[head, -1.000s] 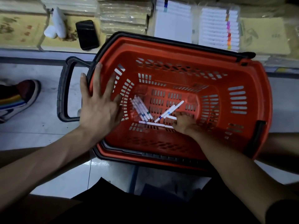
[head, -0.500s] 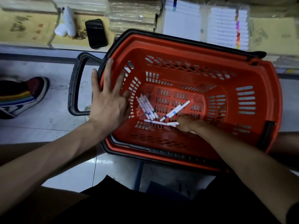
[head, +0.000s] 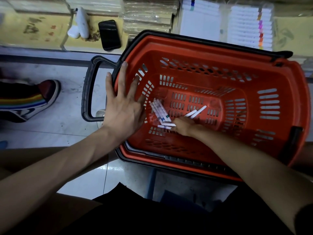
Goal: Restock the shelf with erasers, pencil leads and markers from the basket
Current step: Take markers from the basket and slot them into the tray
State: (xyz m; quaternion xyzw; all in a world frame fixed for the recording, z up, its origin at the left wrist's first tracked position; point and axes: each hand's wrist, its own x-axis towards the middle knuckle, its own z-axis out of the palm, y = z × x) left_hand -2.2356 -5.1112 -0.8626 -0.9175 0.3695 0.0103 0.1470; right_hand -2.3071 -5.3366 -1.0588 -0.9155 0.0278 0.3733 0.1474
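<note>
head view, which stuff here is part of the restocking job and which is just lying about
In the job: red basket; white markers on its floor; right hand down among them; left hand flat on the basket's end; stacked marker packs on the shelf.
Lying about: black phone and white object on the shelf; shoe on the floor.

Pale glossy floor tiles [head: 67, 133], dim light

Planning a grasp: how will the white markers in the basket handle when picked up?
The white markers look slim and rigid, so probably stiff and light. Round bodies lying loose on the basket floor may roll or scatter.
</note>
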